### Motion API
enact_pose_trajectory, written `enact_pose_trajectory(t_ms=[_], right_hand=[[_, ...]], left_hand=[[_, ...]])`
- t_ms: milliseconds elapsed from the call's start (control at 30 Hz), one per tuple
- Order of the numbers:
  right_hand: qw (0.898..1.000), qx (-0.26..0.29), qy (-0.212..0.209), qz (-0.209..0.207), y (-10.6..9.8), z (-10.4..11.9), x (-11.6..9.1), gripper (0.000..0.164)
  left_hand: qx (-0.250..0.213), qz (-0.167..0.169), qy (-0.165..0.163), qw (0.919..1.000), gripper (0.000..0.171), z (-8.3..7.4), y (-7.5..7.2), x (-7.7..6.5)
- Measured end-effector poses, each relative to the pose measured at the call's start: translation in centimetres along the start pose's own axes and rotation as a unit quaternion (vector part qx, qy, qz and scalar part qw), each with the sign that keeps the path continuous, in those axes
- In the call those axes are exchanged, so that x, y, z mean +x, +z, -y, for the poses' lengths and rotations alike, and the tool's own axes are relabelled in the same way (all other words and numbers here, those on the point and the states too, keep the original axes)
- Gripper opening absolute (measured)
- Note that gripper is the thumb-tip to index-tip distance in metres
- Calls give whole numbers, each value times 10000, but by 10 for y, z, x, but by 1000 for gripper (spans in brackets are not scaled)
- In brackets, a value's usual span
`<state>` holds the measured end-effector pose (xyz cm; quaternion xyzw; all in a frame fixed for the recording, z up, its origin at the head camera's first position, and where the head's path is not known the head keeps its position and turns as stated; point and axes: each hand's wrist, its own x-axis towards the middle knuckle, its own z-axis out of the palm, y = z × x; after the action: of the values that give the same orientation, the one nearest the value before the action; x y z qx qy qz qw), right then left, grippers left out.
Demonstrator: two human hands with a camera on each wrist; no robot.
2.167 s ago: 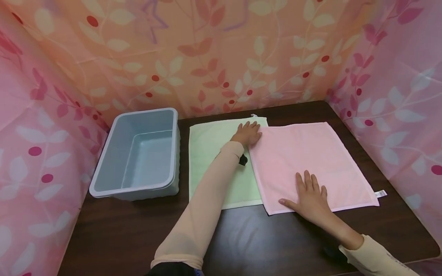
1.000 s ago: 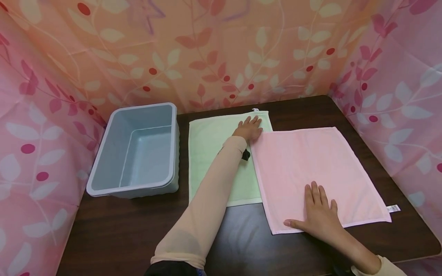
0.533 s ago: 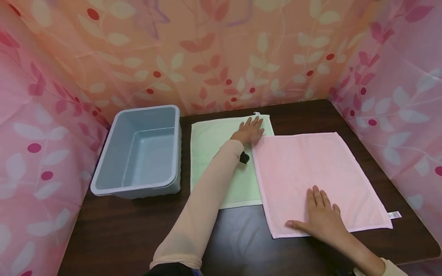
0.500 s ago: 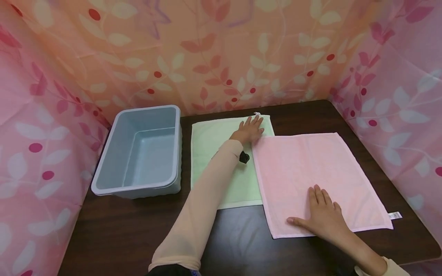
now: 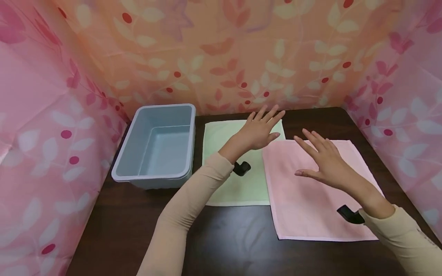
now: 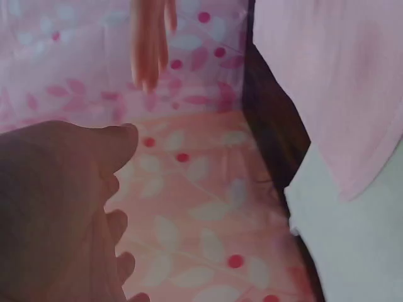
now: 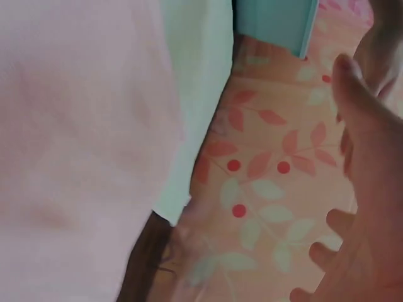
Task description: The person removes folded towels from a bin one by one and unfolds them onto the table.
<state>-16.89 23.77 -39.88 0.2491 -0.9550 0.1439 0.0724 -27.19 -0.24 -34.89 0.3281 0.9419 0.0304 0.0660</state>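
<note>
Two square cloth towels lie spread flat on the dark table. The light green towel is on the left, and the pink towel overlaps its right side. My left hand is raised over the green towel's far right part, fingers spread and straight, holding nothing. Above the pink towel hovers my right hand, its fingers extended and thumb held apart, also holding nothing. The right wrist view shows the pink towel below and to the side of that hand. A shadow falls on the pink towel beneath the right hand.
A light blue-grey plastic basin stands on the table to the left of the green towel, with nothing inside it. Patterned orange and pink curtains enclose the back and sides. The dark wooden table extends toward the front.
Both hands, which were flat on the towels, have lifted off. The right hand has moved away from the pink towel's near edge toward its middle. The head view has shifted slightly left.
</note>
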Motion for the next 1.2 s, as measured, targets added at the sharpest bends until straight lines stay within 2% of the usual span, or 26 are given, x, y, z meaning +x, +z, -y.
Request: enact_pose_trajectory(t_ms=[100, 200, 367, 533, 667, 833, 1033, 1200], right_hand=[[9992, 28, -372, -124, -6, -6, 17, 105], [9979, -27, -647, -79, -5, -8, 28, 103], [9945, -129, -1019, 184, 13, -6, 34, 100], [9891, -297, -1419, 253, 35, -5, 30, 97], [9861, -437, -1583, 250, 48, -9, 26, 94], [9839, -559, -1685, 223, 51, -16, 31, 93], [9822, -610, -1768, 196, 44, -23, 43, 92], [9854, -564, -1585, 268, 41, -29, 46, 91]], left_hand=[[254, -172, 130, 9994, 75, -3, -3, -25], [386, -197, 260, 9987, 78, -2, 4, -48], [461, -142, 389, 9981, 83, 6, 31, -81], [367, 5, 442, 9984, 86, 23, 60, -103], [197, 70, 410, 9989, 86, 43, 77, -112], [46, 141, 357, 9993, 85, 61, 87, -117], [-121, 135, 419, 9990, 84, 70, 88, -116], [-237, 343, 402, 9983, 83, 72, 93, -110]])
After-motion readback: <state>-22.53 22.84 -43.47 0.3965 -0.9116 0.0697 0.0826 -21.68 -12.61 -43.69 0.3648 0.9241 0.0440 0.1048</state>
